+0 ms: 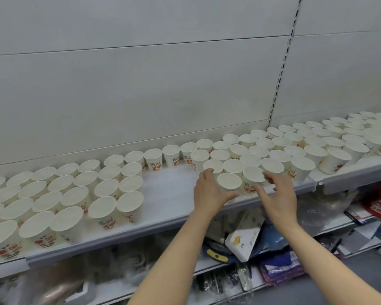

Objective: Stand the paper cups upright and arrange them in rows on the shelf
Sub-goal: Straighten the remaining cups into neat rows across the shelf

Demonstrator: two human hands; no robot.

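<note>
Your left hand (pixel 209 191) gripped the front cup (pixel 229 182) at the shelf (pixel 167 208) front edge; right hand (pixel 277 194) fingers spread, nearer the next cup (pixel 253 178).

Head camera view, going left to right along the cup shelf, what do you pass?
Left block of cups → bare stretch of shelf → left hand → front cup that it holds → right hand → right block of cups running off toward the far right.
</note>
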